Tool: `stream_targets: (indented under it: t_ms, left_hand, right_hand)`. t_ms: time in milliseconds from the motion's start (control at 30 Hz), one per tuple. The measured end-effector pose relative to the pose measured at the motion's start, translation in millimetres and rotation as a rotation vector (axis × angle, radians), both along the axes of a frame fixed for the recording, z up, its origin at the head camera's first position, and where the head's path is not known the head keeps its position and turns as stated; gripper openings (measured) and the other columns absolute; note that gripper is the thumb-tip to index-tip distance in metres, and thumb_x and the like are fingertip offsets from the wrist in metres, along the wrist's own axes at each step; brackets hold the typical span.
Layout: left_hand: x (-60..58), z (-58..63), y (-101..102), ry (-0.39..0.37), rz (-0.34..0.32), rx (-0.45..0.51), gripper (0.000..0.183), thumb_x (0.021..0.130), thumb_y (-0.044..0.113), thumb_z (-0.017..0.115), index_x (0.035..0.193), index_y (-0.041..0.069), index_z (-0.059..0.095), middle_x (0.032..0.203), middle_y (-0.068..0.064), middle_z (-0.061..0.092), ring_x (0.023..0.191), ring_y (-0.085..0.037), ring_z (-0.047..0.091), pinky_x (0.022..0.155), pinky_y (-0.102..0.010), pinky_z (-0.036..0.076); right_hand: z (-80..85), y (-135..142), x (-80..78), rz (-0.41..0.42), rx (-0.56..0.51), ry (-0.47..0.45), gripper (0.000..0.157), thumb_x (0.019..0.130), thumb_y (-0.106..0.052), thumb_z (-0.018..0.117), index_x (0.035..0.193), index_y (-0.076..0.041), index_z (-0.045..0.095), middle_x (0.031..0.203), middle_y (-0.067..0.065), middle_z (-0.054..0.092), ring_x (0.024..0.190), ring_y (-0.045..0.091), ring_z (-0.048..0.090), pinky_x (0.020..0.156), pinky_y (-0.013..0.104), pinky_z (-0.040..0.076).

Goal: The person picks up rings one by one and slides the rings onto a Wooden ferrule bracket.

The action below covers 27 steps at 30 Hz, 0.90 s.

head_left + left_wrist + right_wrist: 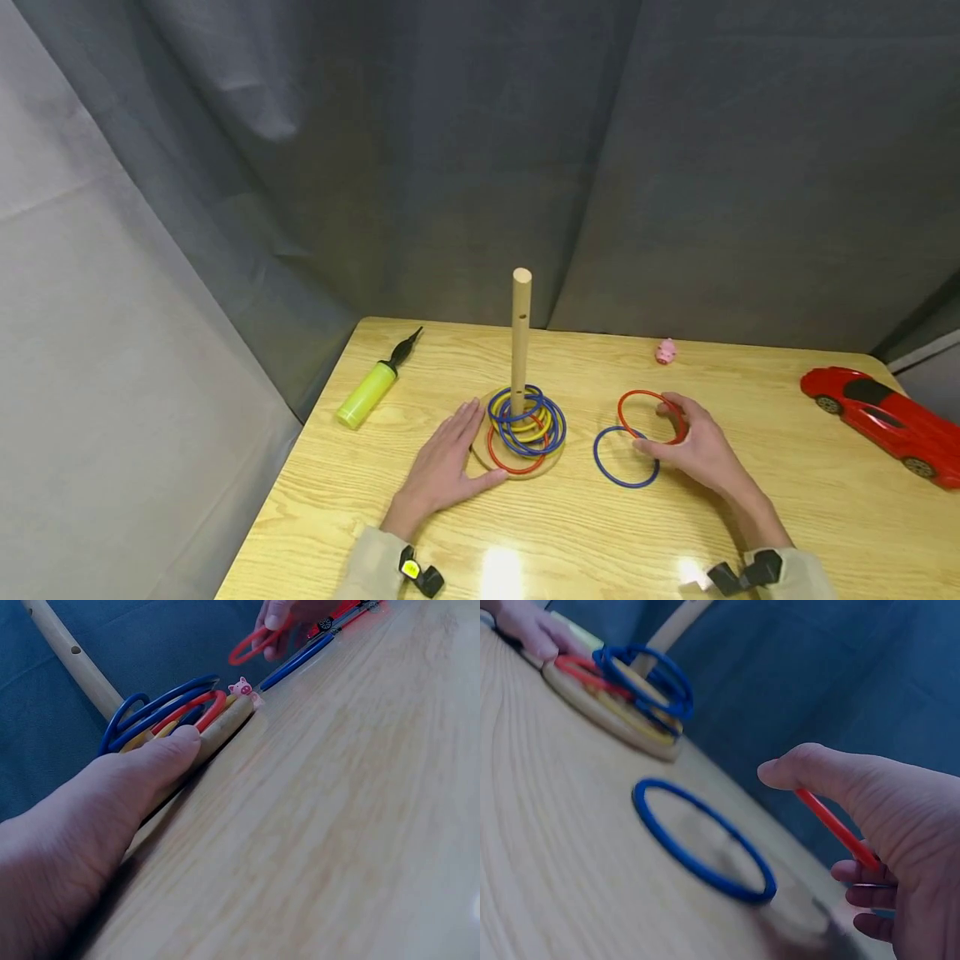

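Observation:
A wooden peg (pixel 521 342) rises from a round wooden base (pixel 234 720), with several blue, yellow and red rings heaped around its foot. At the left of the base rests my left hand (pixel 446 467), fingers straight along the rim and thumb spread toward the front; in the left wrist view the thumb lies against the base edge beside a red ring. My right hand (pixel 697 446) holds another red ring (pixel 836 826) between thumb and fingers, tilted above the table. Below it, a blue ring (pixel 697 868) lies flat on the wood, partly overlapped by the red one in the head view.
A yellow-green hand pump (pixel 367 396) with a black nozzle lies at the left of the table. A small pink pig (pixel 665 352) stands near the back edge, and a red toy car (pixel 885 417) is at the far right. Grey curtain (pixel 450 167) hangs behind.

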<state>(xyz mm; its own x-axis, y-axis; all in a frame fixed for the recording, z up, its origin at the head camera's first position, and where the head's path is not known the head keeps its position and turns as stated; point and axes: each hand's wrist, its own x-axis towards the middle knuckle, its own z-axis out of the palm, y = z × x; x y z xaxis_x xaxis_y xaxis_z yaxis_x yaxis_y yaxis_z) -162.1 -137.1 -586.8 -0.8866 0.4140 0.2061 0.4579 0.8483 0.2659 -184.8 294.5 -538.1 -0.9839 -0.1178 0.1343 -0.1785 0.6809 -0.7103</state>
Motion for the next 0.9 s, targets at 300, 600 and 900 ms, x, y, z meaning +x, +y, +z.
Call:
stream_targets:
  t_ms: [300, 600, 900]
  left_hand:
    - [1.4, 0.0, -1, -0.002, 0.001, 0.008, 0.113, 0.090, 0.088, 0.042, 0.168, 0.009, 0.018, 0.175, -0.006, 0.015, 0.161, -0.026, 0.018, 0.128, -0.043, 0.026]
    - [1.4, 1.9, 1, -0.013, -0.005, 0.028, 0.112, 0.091, 0.086, 0.045, 0.168, 0.010, 0.019, 0.175, -0.006, 0.015, 0.161, -0.026, 0.017, 0.128, -0.045, 0.025]
    - [1.6, 2.1, 0, -0.006, -0.006, 0.030, 0.112, 0.091, 0.086, 0.046, 0.168, 0.009, 0.020, 0.175, -0.007, 0.017, 0.160, -0.026, 0.019, 0.128, -0.045, 0.027]
  right_hand:
    - [68.0, -25, 1.5, 0.032, -0.003, -0.020, 0.095, 0.082, -0.047, 0.089, 0.151, 0.002, 0.044, 0.134, 0.021, 0.063, 0.127, 0.042, 0.053, 0.094, 0.051, 0.048]
    - [138.2, -48, -0.6, 0.059, -0.053, 0.009, 0.087, 0.085, -0.044, 0.088, 0.150, -0.003, 0.048, 0.135, 0.016, 0.065, 0.128, 0.037, 0.052, 0.097, 0.049, 0.046]
    - [199.0, -74, 3.5, 0.119, -0.093, 0.077, 0.078, 0.086, -0.038, 0.087, 0.152, -0.019, 0.050, 0.133, 0.000, 0.065, 0.084, 0.021, 0.054, 0.065, 0.027, 0.048]
